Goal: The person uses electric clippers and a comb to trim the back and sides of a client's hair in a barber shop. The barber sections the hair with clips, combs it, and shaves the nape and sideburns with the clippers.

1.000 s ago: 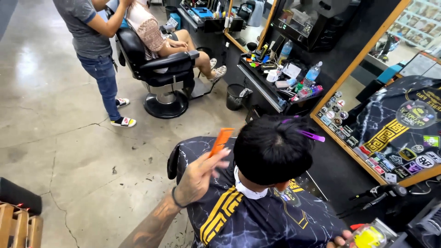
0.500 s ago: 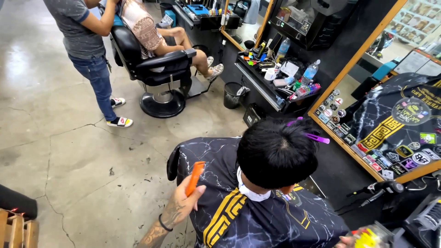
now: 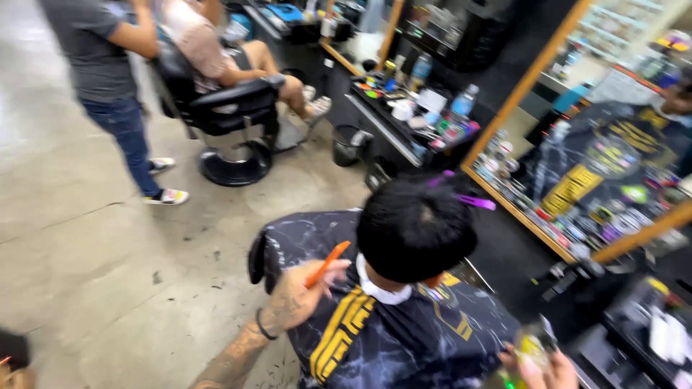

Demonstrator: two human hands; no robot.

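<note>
My left hand [image 3: 303, 294] grips an orange comb [image 3: 326, 264] held slanted just left of a seated person's dark-haired head [image 3: 416, 227]. That person wears a black marbled cape with gold bands [image 3: 382, 331] and a white neck strip. Purple clips [image 3: 476, 202] sit in the hair on the far side. At the bottom right my right hand [image 3: 537, 364] holds a yellow-green spray bottle [image 3: 530, 349], blurred and partly cut off by the frame edge.
A wood-framed mirror [image 3: 598, 158] fills the right side. A counter [image 3: 411, 108] with bottles and tools runs along the wall. Behind, another person in jeans [image 3: 115, 79] stands at a black barber chair [image 3: 238, 122] with a seated customer. A black bin [image 3: 349, 144] stands on the concrete floor.
My left hand dropped with the comb away from the head, then came back up beside the hair. The view has shifted closer and tilted.
</note>
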